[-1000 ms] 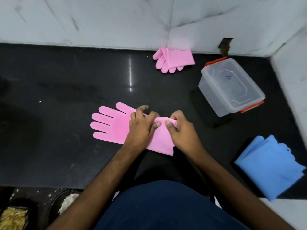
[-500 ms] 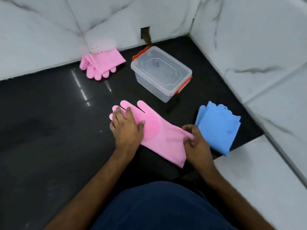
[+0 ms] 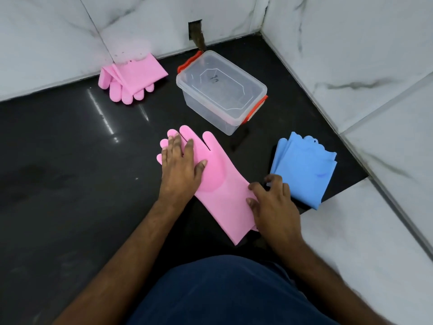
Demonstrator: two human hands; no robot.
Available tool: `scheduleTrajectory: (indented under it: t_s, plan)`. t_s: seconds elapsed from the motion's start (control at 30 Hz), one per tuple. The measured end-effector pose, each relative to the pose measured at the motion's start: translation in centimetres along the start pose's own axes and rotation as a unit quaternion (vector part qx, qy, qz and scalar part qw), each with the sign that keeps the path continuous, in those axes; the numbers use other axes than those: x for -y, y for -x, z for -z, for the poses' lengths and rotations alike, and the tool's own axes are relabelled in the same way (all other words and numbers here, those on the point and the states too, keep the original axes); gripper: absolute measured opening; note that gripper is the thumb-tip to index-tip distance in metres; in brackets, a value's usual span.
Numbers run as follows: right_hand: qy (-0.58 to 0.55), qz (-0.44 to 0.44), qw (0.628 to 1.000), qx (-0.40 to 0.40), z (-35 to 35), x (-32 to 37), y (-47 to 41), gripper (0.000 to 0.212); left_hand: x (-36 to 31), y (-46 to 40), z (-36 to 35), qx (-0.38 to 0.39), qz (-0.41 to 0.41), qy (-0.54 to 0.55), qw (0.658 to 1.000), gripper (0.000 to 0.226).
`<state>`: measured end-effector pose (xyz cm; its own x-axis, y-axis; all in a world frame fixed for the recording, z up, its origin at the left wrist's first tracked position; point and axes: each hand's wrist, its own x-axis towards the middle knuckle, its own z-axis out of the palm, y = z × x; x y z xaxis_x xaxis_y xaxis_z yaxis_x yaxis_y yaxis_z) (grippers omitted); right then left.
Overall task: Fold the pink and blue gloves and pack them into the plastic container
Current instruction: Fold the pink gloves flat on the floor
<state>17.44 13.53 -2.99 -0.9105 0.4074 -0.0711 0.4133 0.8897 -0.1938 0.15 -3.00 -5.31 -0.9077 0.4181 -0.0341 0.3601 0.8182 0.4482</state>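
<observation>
A pink glove [image 3: 218, 181] lies flat and unfolded on the black floor, fingers pointing away from me. My left hand [image 3: 180, 170] presses flat on its finger end. Over its cuff my right hand [image 3: 271, 205] rests with fingers spread, holding nothing. A folded pink glove [image 3: 133, 78] lies by the far wall. To the right of my right hand sit folded blue gloves [image 3: 304, 167]. The clear plastic container [image 3: 222, 92] with red latches stands lidded beyond the flat glove.
White marble walls [image 3: 351, 55] close off the back and right. A white marble ledge [image 3: 375, 231] borders the black floor [image 3: 70, 184] at the right. A dark hole [image 3: 195, 31] is in the wall behind the container.
The glove was bunched between both hands, then spread flat. My left hand moved onto its fingers and my right hand let go of the cuff edge. The view turned to the right.
</observation>
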Motion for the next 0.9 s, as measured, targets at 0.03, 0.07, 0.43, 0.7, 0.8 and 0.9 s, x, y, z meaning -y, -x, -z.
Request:
scheduleTrajectory:
  t_s: [0.03, 0.07, 0.43, 0.7, 0.8, 0.9]
  plan:
    - [0.016, 0.016, 1.0, -0.012, 0.0, 0.2, -0.6, 0.025, 0.2, 0.1, 0.1, -0.006, -0.002, 0.005, 1.0, 0.064]
    - [0.022, 0.03, 0.999, -0.019, 0.1, 0.6, -1.2, 0.025, 0.3, 0.3, 0.1, -0.013, -0.002, 0.009, 1.0, 0.064]
    - [0.024, 0.183, 0.982, 0.037, 0.5, 8.1, -10.5, 0.027, 2.8, -0.5, 2.6, -0.071, 0.049, 0.07, 0.994, 0.063]
    - [-0.041, 0.257, 0.965, 0.035, -1.2, 16.5, -19.1, 0.025, 5.8, -5.2, 4.5, -0.146, 0.124, 0.188, 0.963, 0.08]
    - [-0.038, 0.278, 0.96, 0.011, -2.0, 19.0, -21.9, 0.021, 7.1, -7.3, 5.0, -0.168, 0.183, 0.312, 0.917, 0.091]
    - [-0.054, 0.28, 0.958, 0.002, -2.5, 21.6, -25.0, 0.028, 8.6, -9.2, 5.0, -0.187, 0.211, 0.381, 0.881, 0.091]
